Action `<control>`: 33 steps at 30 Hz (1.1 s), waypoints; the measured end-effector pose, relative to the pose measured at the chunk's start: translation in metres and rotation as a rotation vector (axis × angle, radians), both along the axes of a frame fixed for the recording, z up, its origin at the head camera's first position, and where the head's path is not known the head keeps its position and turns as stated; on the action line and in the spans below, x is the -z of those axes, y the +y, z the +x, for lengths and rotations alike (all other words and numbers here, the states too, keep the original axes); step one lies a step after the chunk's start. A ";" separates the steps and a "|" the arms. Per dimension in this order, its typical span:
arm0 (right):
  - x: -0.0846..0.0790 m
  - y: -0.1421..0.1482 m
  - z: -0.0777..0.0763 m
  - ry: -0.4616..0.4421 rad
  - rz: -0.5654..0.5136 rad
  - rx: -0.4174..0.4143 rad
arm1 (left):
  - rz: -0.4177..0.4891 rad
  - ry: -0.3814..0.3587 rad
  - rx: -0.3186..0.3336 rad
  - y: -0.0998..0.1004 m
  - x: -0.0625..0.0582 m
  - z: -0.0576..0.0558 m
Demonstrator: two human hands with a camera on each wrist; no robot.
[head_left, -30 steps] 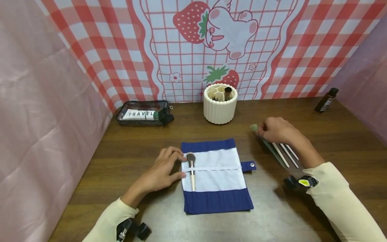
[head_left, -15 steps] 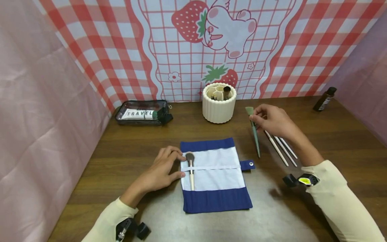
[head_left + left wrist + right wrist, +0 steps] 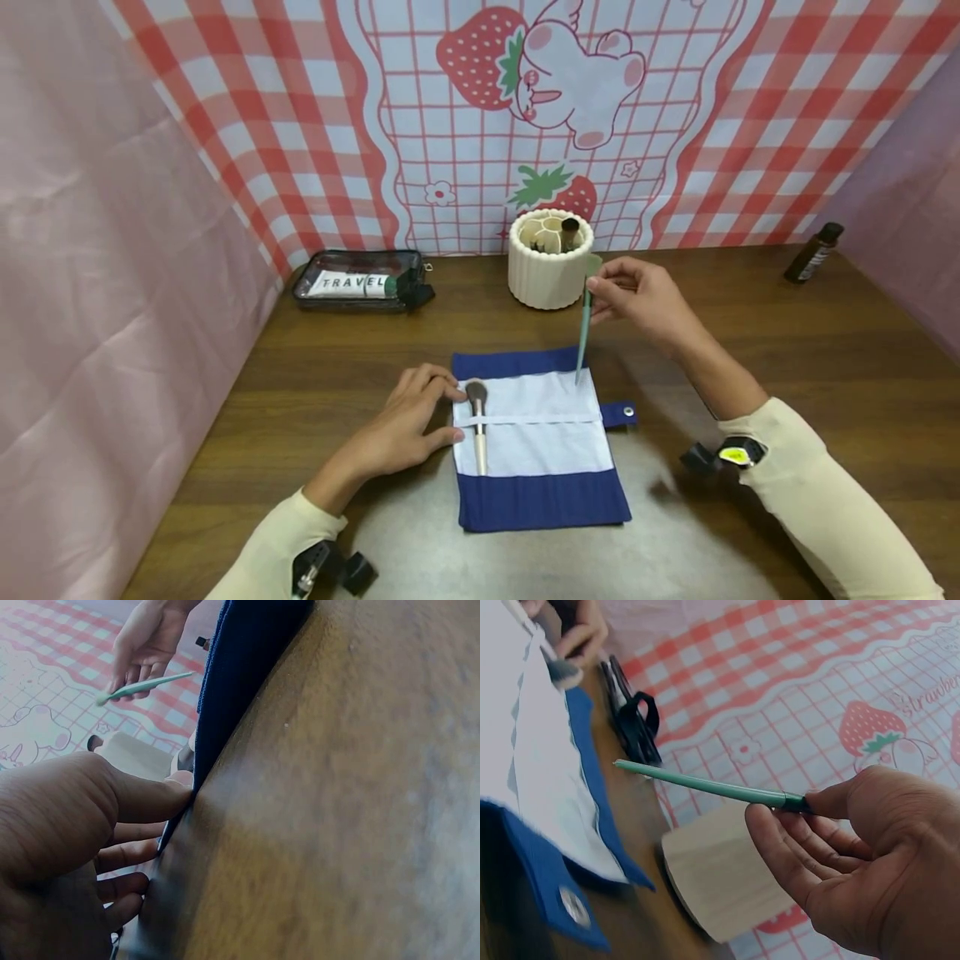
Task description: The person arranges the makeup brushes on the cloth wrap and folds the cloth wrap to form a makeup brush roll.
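My right hand (image 3: 645, 300) pinches a green makeup brush (image 3: 585, 321) near its head between thumb and fingers. The handle points down over the upper right of a navy and white brush roll (image 3: 543, 502) lying unrolled. In the right wrist view the brush's slim handle (image 3: 705, 784) extends away from the fingertips. My left hand (image 3: 408, 417) rests at the roll's left edge, thumb and fingertips touching it. Beside those fingertips, a dark-bristled makeup brush (image 3: 480, 442) lies under the roll's white elastic band (image 3: 540, 420).
A cream ribbed holder (image 3: 546, 275) with a few brushes stands behind the roll. To its left lies a clear black-trimmed pouch (image 3: 360, 282) containing a white tube. A dark bottle (image 3: 813, 252) stands at the far right. The snap tab (image 3: 619, 413) sticks out rightward.
My right hand has picked the green brush off the table and carried it left to the roll. The pale brushes on the right are now hidden by my forearm. My left hand stays put.
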State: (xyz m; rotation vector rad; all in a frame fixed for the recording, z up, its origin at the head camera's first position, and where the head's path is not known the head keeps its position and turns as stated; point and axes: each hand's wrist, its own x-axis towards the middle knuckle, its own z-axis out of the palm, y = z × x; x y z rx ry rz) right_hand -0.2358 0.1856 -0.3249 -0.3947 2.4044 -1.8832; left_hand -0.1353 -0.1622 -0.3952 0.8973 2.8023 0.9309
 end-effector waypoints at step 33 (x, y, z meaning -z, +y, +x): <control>0.037 -0.086 -0.011 -0.177 -0.164 -0.182 | 0.008 0.027 0.007 0.000 0.003 -0.002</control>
